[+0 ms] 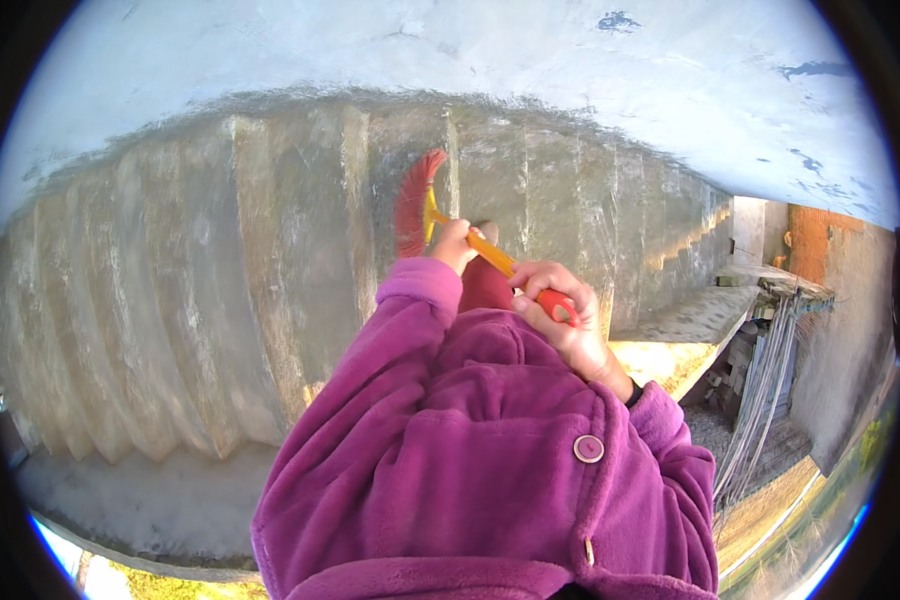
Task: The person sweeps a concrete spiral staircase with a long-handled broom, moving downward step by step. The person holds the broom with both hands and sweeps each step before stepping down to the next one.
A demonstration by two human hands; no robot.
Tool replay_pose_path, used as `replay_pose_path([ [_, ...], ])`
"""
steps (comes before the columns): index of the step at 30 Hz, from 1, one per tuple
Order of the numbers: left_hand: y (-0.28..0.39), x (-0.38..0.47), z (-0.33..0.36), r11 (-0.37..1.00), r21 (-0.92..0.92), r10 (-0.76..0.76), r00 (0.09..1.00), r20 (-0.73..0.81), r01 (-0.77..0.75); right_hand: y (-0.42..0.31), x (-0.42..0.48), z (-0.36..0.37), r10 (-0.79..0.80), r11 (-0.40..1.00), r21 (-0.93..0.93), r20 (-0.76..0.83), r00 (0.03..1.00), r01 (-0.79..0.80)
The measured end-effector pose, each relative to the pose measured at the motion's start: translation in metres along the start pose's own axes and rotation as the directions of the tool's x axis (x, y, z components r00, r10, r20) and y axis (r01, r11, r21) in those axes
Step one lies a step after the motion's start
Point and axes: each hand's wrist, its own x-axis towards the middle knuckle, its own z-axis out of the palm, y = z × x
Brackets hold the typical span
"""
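Both my hands are on a broom with an orange handle (493, 253), a yellow head and fanned red bristles (415, 202). My left hand (454, 244) wraps the shaft just behind the head. Near the other end, my right hand (566, 319) grips the handle beside its red end cap (556, 306). The bristles lie over a grey concrete step (397, 142) to the left; whether they touch it is hard to tell. Between my hands, a shoe tip (487, 229) and a dark red trouser leg (486, 285) show partly behind the handle.
Concrete stairs (300, 247) run across the view, along a whitewashed wall (435, 45) with peeling patches. A grey ledge (150, 502) edges the steps at lower left. On the right, a bundle of long thin rods (757, 405) lies beyond a concrete landing (690, 315).
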Motion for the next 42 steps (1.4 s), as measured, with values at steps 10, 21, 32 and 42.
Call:
replay_pose_path([
  [10,0.026,-0.080,0.110,0.924,-0.382,0.038,0.998,0.042,-0.019,-0.065,0.054,-0.035,-0.135,0.990,-0.018,0.096,0.986,0.137],
  [21,0.152,-0.024,0.169,0.903,-0.417,0.107,0.994,-0.012,-0.102,-0.007,0.244,-0.035,0.154,0.982,0.110,0.022,0.988,-0.155],
  [32,0.043,-0.061,0.154,0.989,-0.120,0.084,0.996,-0.034,-0.087,-0.013,0.099,-0.072,0.003,0.975,0.217,-0.227,0.974,0.048],
  [42,0.063,0.000,0.152,0.998,0.064,0.028,0.984,-0.178,-0.016,0.038,0.121,-0.049,0.236,0.935,0.346,-0.434,0.870,-0.081],
])
